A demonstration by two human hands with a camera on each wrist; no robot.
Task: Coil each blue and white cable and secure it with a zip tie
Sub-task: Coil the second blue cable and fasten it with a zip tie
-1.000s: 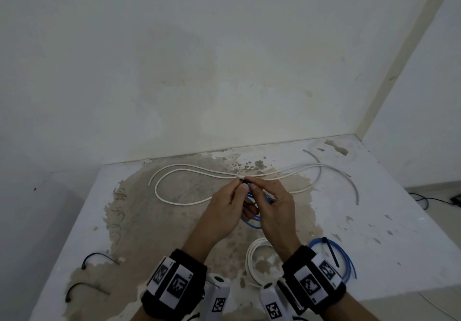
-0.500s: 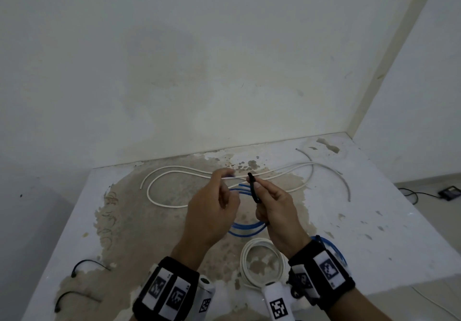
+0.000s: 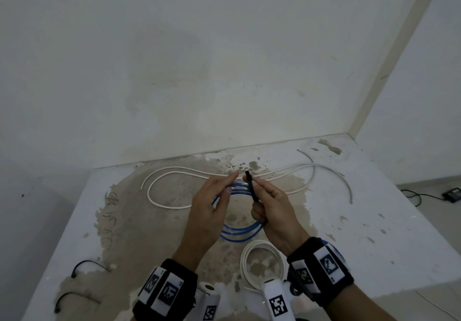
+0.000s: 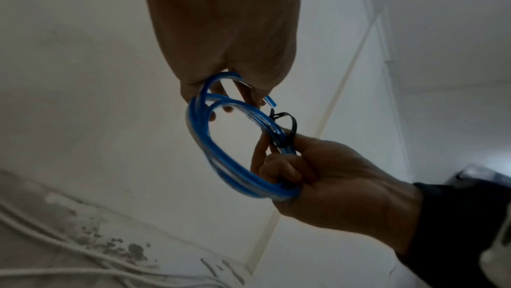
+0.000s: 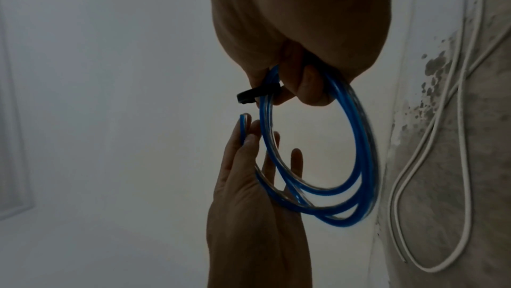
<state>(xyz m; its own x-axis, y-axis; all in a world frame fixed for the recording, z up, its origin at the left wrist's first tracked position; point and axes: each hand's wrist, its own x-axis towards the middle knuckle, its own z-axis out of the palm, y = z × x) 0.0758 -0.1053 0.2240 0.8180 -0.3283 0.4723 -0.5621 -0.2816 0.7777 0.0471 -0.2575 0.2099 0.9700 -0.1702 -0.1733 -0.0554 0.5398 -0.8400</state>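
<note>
A blue cable coil (image 3: pixel 239 233) hangs in the air between my hands, above the table (image 3: pixel 374 221). My right hand (image 3: pixel 259 196) grips the coil's right side together with a black zip tie (image 3: pixel 250 186) looped round the strands; the loop (image 4: pixel 287 126) is still loose, and the tie's head (image 5: pixel 247 96) sticks out beside my fingers. My left hand (image 3: pixel 230 183) has straight fingers (image 5: pixel 246 146) lying against the coil's left side, and the cable's free end (image 5: pixel 243 122) sits between them. A long white cable (image 3: pixel 174 171) lies uncoiled at the back.
A coiled white cable (image 3: pixel 262 263) lies near the front edge, and another blue coil (image 3: pixel 333 244) shows behind my right wrist. Two spare black zip ties (image 3: pixel 87 265) lie front left. The wall stands close behind the table, whose right edge drops off to the floor.
My hands, pinched together at the tie a second ago, have drawn apart. The left fingers have straightened out of their pinch. The right hand keeps hold of the coil and tie.
</note>
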